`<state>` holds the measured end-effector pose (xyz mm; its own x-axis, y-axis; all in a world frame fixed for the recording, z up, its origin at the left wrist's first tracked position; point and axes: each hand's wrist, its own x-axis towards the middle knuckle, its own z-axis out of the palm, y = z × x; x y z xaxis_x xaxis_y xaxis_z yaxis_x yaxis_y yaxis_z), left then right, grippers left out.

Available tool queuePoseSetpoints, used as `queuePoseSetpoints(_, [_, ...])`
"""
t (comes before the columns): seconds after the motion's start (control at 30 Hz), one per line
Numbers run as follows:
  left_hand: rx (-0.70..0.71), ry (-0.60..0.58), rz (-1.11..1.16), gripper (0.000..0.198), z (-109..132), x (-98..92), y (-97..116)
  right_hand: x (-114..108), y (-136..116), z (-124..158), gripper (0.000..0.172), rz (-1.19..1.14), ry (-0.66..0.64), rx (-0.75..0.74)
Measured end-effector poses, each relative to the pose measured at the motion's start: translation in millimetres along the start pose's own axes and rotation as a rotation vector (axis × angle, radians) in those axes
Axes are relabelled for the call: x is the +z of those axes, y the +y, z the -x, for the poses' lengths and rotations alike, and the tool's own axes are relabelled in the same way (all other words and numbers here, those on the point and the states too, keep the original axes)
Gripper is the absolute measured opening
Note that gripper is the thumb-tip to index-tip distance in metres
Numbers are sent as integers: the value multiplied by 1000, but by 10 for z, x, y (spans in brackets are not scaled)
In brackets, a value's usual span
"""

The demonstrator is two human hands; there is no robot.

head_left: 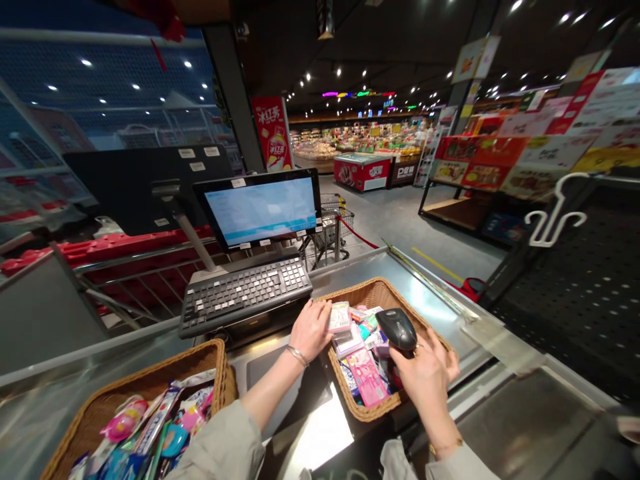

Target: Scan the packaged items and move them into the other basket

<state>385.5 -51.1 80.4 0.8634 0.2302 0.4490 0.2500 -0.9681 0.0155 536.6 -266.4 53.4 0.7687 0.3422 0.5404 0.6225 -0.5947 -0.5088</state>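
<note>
My left hand (313, 329) is closed on a small white-and-pink box (339, 317) at the upper left of a wicker basket (367, 415). A barcode-like patch shows on the box's face. In my right hand (426, 373) is a black barcode scanner (397, 328), its head tilted over the basket's right side. Beneath both hands, the basket holds small packaged goods, among them a bright pink pack (369, 377) and a pale box (348, 341). The fingers of my right hand are partly hidden behind the scanner.
A second wicker basket (220, 377) with toothpaste-like packs and toys stands at the left. Behind it are a black keyboard (245, 291) and a lit monitor (265, 208). The metal counter (425, 297) runs to the right. White hooks (555, 217) hang from a dark panel.
</note>
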Motion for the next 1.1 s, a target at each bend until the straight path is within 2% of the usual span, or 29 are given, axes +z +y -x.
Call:
queuePoseSetpoints(0.2, [3, -11, 21, 73, -109, 200, 5, -13, 79, -51, 41, 23, -32, 34])
queuePoseSetpoints(0.37, [-25, -19, 33, 70, -189, 374, 27, -18, 94, -73, 45, 26, -44, 62])
queuePoseSetpoints(0.5, [-67, -80, -9, 61, -212, 412, 21, -12, 83, -85, 47, 36, -50, 82])
queuePoseSetpoints(0.63, [-70, -88, -23, 60, -187, 320, -12, -1, 35, -78, 44, 38, -53, 85])
queuePoseSetpoints(0.83, [-107, -70, -50, 57, -77, 72, -8, 2, -150, -40, 39, 44, -96, 50])
queuePoseSetpoints(1.1, [-202, -74, -90, 57, 260, -305, -61, 1, -479, 93, 40, 0, -97, -76])
